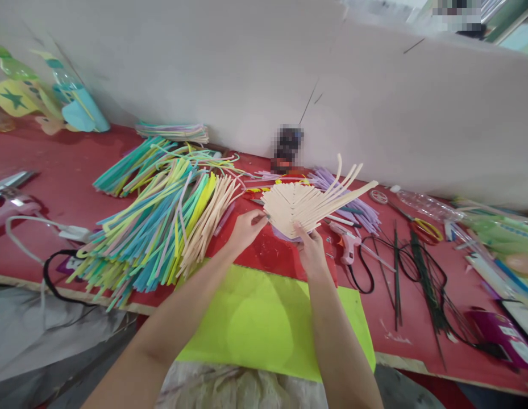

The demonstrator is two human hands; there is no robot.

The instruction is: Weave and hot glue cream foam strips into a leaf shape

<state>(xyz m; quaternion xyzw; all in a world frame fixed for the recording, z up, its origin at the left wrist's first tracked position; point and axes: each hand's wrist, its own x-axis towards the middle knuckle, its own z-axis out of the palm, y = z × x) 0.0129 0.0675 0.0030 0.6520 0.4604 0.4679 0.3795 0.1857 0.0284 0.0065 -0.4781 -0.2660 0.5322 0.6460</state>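
A cream fan of chenille stems [289, 199], laid side by side in a leaf-like pattern, is held up above the table. Several stems stick out long at its upper right, and something pale purple shows under its lower edge. My right hand [310, 247] grips the fan's lower edge, thumb on top. At the fan's left edge, my left hand [248, 228] is closed in a pinch; what lies between its fingertips is too small to make out. Left of it lies a big heap of coloured chenille stems [148, 227], with cream ones [212, 221] nearest the hand.
A pink glue gun [349, 244] with a black cord lies right of my hands, near purple stems [360, 210], dark green wires [425, 278] and scissors [423, 229]. A yellow-green sheet [264, 318] covers the front edge. Bottles [78, 94] stand back left by the pale wall.
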